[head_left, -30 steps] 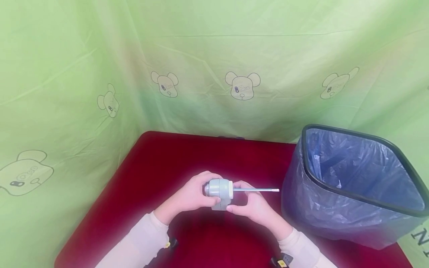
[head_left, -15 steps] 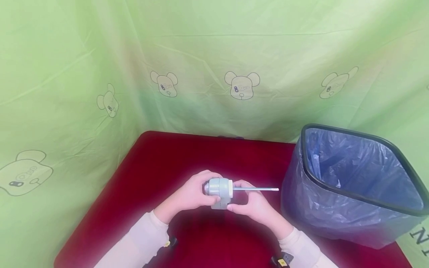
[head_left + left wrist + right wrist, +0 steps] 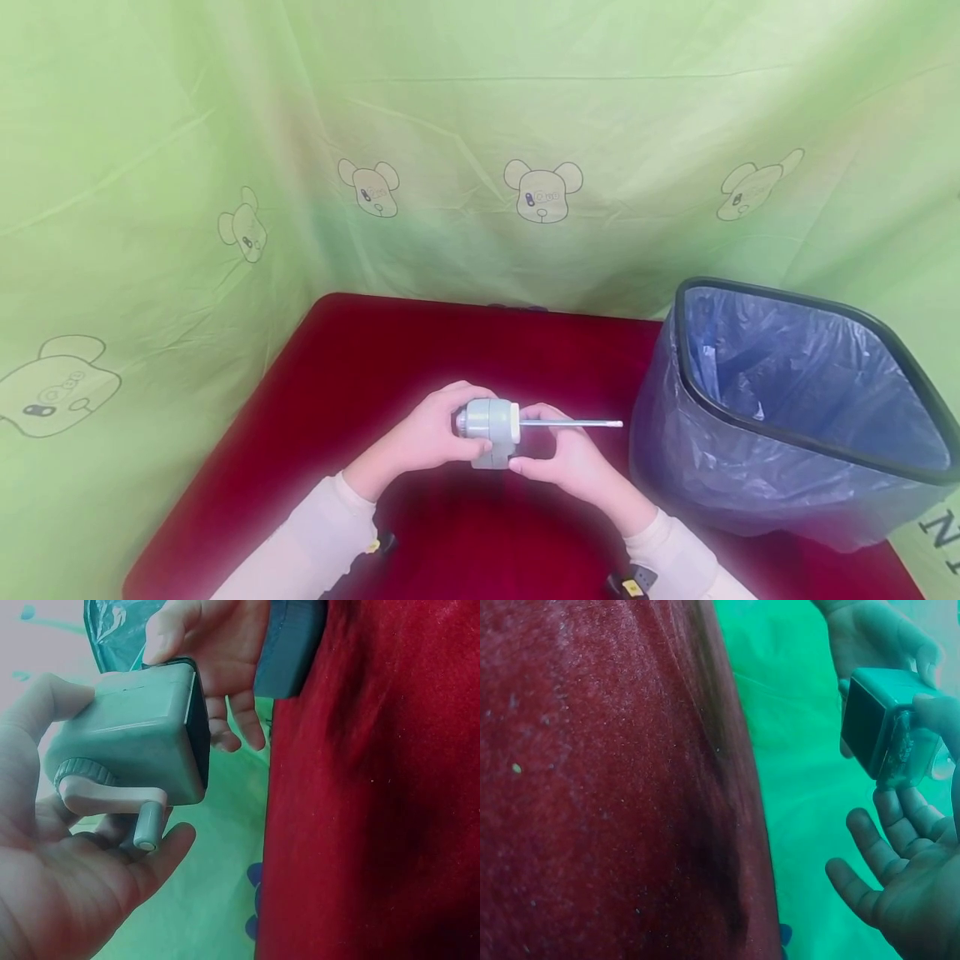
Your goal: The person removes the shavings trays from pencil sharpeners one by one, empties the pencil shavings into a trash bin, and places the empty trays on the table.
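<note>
A grey-green hand-crank pencil sharpener (image 3: 491,421) is held above the red table. My left hand (image 3: 431,429) grips its body from the left, thumb on the near side and fingers over the far side. In the left wrist view its crank (image 3: 112,796) faces my left palm. A pencil (image 3: 573,423) sticks out of the sharpener's pale front to the right, eraser end outward. My right hand (image 3: 573,458) is at the sharpener's right side, below the pencil. In the right wrist view its thumb and fingers pinch the clear shavings drawer (image 3: 911,754), beside the dark base.
A bin (image 3: 795,492) with a dark rim and a translucent plastic liner stands on the right of the red table (image 3: 405,346). Green cloth (image 3: 450,100) printed with bear heads hangs behind the table and along the left side.
</note>
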The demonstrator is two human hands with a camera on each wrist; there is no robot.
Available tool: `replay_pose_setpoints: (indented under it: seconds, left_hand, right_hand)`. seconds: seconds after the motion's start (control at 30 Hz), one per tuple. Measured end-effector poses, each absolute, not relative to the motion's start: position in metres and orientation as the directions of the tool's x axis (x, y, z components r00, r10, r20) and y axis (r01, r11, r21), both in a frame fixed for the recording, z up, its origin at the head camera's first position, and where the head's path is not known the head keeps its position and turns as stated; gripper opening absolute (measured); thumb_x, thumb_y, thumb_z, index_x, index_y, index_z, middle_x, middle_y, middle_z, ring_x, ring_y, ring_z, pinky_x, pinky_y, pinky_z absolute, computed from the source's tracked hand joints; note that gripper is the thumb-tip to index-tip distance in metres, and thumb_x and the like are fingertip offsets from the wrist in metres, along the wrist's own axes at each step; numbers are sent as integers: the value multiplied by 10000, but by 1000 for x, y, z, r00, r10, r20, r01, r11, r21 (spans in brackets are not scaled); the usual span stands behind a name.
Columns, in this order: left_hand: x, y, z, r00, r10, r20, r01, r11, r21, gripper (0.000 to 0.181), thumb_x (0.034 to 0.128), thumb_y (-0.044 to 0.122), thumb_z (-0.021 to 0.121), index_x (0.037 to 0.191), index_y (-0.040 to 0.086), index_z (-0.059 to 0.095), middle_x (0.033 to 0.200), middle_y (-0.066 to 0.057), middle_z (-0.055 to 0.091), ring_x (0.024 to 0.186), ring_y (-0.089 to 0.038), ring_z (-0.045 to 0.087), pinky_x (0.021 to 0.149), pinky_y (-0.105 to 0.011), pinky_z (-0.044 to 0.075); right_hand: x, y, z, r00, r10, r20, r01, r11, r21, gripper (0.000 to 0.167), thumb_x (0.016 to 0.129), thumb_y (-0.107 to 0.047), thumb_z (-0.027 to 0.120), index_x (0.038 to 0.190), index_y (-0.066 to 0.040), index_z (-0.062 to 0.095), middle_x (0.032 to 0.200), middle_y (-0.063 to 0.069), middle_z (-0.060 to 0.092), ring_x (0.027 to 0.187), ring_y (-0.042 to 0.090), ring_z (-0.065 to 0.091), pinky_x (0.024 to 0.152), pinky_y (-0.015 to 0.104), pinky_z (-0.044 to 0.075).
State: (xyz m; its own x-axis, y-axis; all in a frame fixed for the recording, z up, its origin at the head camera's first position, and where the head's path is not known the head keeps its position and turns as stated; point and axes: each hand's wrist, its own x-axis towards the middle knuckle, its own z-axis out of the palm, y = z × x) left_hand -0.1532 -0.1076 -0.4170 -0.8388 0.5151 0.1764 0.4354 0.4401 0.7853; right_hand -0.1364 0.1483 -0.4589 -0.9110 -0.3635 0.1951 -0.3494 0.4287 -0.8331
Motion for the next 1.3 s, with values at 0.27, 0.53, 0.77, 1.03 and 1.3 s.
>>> replay_pose_setpoints:
  seconds: [0.27,0.53,0.77,1.03,1.3]
  left_hand:
    - [-157,-109,-416,-846,501,181,426,433,795,533,770,225,848,1258,290,644,1051,121,611,941,-138,604,776,-326,572]
    - [-159,-108,-417,-844,503,185,427,423,799,532,773,232,846,1257,313,640,1050,121,609,939,-138,606,773,-330,574]
    - [-157,-109,-418,-846,502,180,421,421,803,539,773,238,850,1259,323,633,1069,132,612,942,-137,605,776,-326,573]
    - [-156,-111,-418,-843,500,198,435,417,798,529,776,246,847,1255,329,638,1064,133,611,940,-132,602,773,-329,567]
    - [-156,-115,-415,-843,498,203,442,428,788,536,772,235,849,1257,325,639,1075,134,612,938,-131,599,767,-320,567]
  right_hand:
    - [-141,154,-457,-900,-380,213,-359,371,-857,571,750,-278,915,1229,-199,614,1159,-52,670,1115,227,657,1011,561,507]
    - [-141,156,-454,-903,-372,213,-356,373,-857,577,750,-275,916,1237,-199,615,1160,-49,674,1100,188,661,1005,553,514]
    - [-139,156,-455,-908,-375,186,-334,379,-863,576,750,-287,919,1233,-227,612,1161,-67,670,1093,152,661,1008,408,537]
    - [-138,154,-456,-908,-371,195,-341,381,-860,571,749,-285,919,1228,-237,612,1151,-79,671,1089,138,659,1001,377,539]
    - [-139,150,-453,-907,-378,185,-332,371,-867,571,754,-282,915,1232,-236,606,1169,-75,663,1121,144,649,1022,409,527]
